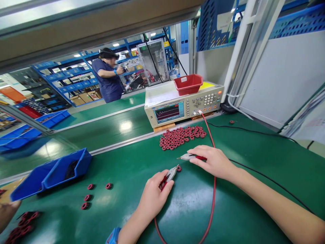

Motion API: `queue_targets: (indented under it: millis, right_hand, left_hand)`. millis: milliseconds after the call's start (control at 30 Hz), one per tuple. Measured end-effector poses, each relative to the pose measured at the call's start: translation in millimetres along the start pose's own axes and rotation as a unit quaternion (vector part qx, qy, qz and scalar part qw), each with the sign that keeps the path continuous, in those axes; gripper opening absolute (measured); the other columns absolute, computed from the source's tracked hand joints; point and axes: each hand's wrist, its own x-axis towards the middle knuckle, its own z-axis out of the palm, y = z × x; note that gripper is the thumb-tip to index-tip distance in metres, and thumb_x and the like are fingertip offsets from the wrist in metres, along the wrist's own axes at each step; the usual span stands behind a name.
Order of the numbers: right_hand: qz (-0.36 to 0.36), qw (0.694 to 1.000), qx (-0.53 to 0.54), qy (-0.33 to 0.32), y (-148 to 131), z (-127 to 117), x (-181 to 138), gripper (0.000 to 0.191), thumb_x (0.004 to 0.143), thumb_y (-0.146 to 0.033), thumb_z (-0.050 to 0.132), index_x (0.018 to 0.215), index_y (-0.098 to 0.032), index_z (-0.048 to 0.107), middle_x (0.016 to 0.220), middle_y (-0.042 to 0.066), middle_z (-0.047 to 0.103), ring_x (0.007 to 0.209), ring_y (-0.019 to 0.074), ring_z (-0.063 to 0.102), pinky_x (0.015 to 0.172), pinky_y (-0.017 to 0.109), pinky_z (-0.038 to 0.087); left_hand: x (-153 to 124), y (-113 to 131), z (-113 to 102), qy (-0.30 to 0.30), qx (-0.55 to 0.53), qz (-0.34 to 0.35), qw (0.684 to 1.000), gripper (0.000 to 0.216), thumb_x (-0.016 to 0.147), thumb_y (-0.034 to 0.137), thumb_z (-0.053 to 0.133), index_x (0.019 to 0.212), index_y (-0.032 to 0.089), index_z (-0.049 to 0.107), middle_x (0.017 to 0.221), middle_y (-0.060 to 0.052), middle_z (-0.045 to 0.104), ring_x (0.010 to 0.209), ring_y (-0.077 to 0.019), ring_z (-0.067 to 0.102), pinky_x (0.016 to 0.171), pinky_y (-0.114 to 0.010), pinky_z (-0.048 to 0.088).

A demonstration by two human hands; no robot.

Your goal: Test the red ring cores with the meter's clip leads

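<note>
My left hand grips a metal alligator clip with red handles. Its jaws meet the edge of a small red-and-black wound coil on the green bench. In my right hand is a second alligator clip, also red-handled, with its tip pointing left. This tip is above the coil and apart from it. A red cable loops beneath my hands from the tester, whose screen shows a wavy trace and red letters. Many similar coils lie in a pile in front of it.
A red bin sits on the tester. Blue bins stand at left, near several loose coils. Another person's hand shows at the left edge. A black cable crosses the bench at right. Beyond it stands a person.
</note>
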Motion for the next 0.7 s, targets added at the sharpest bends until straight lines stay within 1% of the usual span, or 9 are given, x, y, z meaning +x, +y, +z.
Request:
queue_targets:
  millis: [200,700]
  right_hand:
    - [0.002,1.000,-0.001,-0.025,-5.0,-0.9,0.6,0.028,0.089,-0.036,0.045,0.106,-0.025,0.063,0.102,0.002,0.065,0.091,0.0175,0.060,0.076,0.029,0.049]
    - [0.007,1.000,0.004,-0.017,-5.8,6.6,-0.5,0.029,0.089,-0.038,0.043,0.107,-0.026,0.063,0.101,0.003,0.064,0.086,0.0164,0.061,0.073,0.029,0.050]
  left_hand:
    - [1.5,-0.8,-0.8,-0.010,-0.018,-0.004,1.000,0.025,0.086,0.029,0.050,0.106,0.018,0.061,0.094,-0.006,0.068,0.081,-0.0189,0.062,0.075,-0.029,0.048]
    - [1.6,0.1,-1.6,-0.013,-0.029,-0.001,1.000,0.024,0.086,0.030,0.049,0.104,0.019,0.061,0.088,-0.005,0.067,0.075,-0.0181,0.060,0.069,-0.028,0.047]
